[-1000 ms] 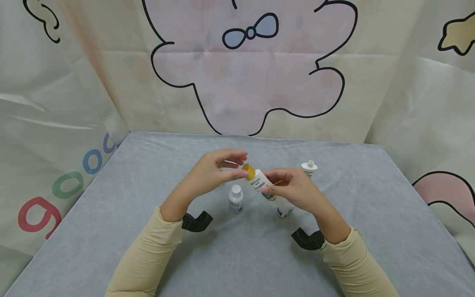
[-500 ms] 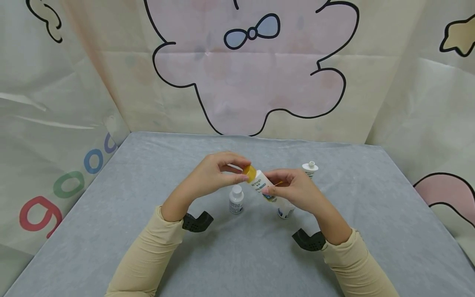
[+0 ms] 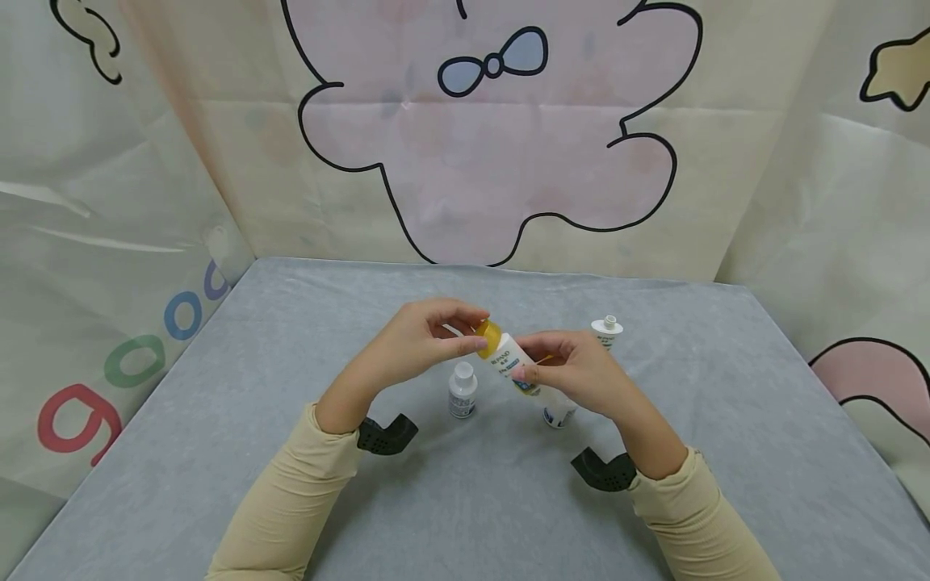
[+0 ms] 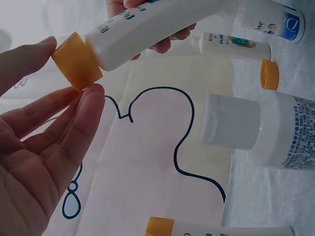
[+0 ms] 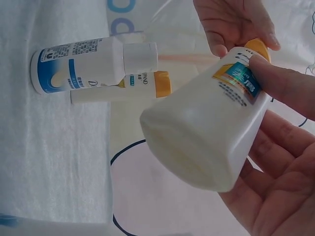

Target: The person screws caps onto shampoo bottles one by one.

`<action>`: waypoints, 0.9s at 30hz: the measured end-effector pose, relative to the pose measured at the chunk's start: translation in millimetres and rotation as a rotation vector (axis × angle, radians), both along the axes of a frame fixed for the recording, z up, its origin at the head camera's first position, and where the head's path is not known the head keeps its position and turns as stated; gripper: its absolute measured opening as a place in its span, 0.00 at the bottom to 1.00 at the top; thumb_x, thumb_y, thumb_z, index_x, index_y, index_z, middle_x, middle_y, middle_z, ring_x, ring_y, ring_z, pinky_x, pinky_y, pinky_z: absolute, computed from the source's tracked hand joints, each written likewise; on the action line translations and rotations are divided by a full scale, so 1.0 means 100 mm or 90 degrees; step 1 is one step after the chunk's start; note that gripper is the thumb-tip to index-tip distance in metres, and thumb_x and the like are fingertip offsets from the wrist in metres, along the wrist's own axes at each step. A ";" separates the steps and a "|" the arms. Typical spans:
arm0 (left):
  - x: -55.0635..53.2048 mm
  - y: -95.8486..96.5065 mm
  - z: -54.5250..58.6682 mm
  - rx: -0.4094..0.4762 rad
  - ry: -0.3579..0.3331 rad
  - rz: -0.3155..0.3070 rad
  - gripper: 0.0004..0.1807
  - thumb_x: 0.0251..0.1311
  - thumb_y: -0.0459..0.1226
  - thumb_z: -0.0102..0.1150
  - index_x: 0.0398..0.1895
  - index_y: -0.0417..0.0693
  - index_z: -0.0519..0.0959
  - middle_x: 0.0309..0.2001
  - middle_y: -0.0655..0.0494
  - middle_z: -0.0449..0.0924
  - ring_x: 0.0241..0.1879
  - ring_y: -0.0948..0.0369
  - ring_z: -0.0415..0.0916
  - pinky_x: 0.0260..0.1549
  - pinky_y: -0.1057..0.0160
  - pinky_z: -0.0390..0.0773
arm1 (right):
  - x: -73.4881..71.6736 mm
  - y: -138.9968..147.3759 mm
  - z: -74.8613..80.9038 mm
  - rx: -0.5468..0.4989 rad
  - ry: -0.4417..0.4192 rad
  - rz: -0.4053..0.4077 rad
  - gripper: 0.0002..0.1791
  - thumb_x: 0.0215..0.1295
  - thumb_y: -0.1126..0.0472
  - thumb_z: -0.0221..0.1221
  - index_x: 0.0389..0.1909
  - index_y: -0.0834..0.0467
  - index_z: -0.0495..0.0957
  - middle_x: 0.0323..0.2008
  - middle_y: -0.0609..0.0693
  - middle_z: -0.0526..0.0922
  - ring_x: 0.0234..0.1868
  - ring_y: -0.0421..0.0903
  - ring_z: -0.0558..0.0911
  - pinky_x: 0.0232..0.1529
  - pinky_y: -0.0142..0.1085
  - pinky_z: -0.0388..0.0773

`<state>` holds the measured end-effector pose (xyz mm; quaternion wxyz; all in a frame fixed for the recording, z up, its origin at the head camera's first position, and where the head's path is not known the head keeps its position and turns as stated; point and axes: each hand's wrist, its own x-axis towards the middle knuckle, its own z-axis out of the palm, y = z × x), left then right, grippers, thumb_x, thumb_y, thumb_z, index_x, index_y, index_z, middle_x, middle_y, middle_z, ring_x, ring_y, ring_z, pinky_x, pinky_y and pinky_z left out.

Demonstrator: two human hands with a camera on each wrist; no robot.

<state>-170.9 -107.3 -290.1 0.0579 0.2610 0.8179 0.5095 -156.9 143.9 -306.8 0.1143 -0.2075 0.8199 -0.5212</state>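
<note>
A white bottle (image 3: 512, 361) with a yellow cap (image 3: 488, 339) is held tilted above the table, cap end up and to the left. My right hand (image 3: 570, 367) grips its body, thumb across the label, as the right wrist view shows beside the bottle's broad base (image 5: 197, 147). My left hand (image 3: 421, 339) pinches the yellow cap between thumb and fingertips. From the left wrist, the cap (image 4: 77, 61) shows at the bottle's end, thumb on one side and fingers on the other. Below the hands stands a small white-capped bottle (image 3: 462, 391).
A second white bottle (image 3: 558, 415) stands partly hidden beneath the right hand. Behind that hand is an uncapped white bottle (image 3: 607, 329). A loose yellow cap (image 4: 269, 74) lies on the grey cloth (image 3: 465, 500). Another yellow-capped bottle (image 5: 147, 86) stands farther off.
The left fingers have come down onto the yellow cap, where earlier they were spread above it. The right hand and the bottle have hardly moved.
</note>
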 end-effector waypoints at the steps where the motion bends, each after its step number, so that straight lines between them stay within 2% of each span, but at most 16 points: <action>1: 0.00 0.00 0.00 -0.001 0.001 -0.002 0.19 0.62 0.40 0.67 0.56 0.47 0.82 0.50 0.54 0.84 0.47 0.61 0.81 0.46 0.63 0.83 | 0.00 0.00 0.00 0.000 0.001 0.002 0.20 0.62 0.62 0.68 0.54 0.64 0.82 0.44 0.59 0.88 0.39 0.44 0.87 0.41 0.36 0.85; 9: 0.01 0.00 0.00 0.000 0.016 -0.018 0.19 0.61 0.37 0.68 0.56 0.46 0.82 0.52 0.54 0.84 0.48 0.60 0.81 0.44 0.65 0.84 | 0.01 0.00 0.01 -0.001 0.004 0.010 0.20 0.62 0.62 0.68 0.54 0.65 0.82 0.44 0.60 0.88 0.39 0.44 0.87 0.40 0.35 0.85; 13: 0.01 -0.01 0.01 -0.004 0.031 -0.026 0.21 0.62 0.37 0.67 0.59 0.48 0.80 0.53 0.54 0.83 0.50 0.61 0.80 0.48 0.63 0.83 | 0.01 0.00 0.02 0.001 0.002 0.012 0.20 0.62 0.62 0.68 0.54 0.65 0.81 0.44 0.60 0.88 0.39 0.45 0.87 0.41 0.35 0.85; 17: 0.01 -0.01 0.02 0.002 0.031 -0.016 0.23 0.63 0.38 0.66 0.63 0.49 0.78 0.51 0.54 0.83 0.51 0.61 0.79 0.51 0.59 0.82 | 0.01 0.00 0.03 0.004 0.000 0.011 0.21 0.63 0.62 0.67 0.55 0.65 0.81 0.45 0.60 0.87 0.40 0.45 0.86 0.42 0.35 0.84; 22: 0.00 0.01 0.01 0.000 0.025 -0.002 0.18 0.64 0.39 0.66 0.56 0.47 0.81 0.44 0.54 0.84 0.46 0.61 0.80 0.47 0.56 0.82 | 0.01 0.00 0.02 0.005 -0.004 0.012 0.21 0.62 0.62 0.67 0.55 0.64 0.81 0.45 0.60 0.87 0.40 0.45 0.86 0.42 0.36 0.84; 27: -0.01 0.02 -0.02 0.002 0.035 -0.011 0.14 0.64 0.38 0.66 0.51 0.45 0.84 0.44 0.54 0.85 0.44 0.61 0.79 0.45 0.58 0.83 | 0.01 -0.01 0.02 0.003 -0.009 0.011 0.20 0.61 0.62 0.68 0.55 0.63 0.82 0.45 0.59 0.87 0.40 0.46 0.87 0.42 0.37 0.85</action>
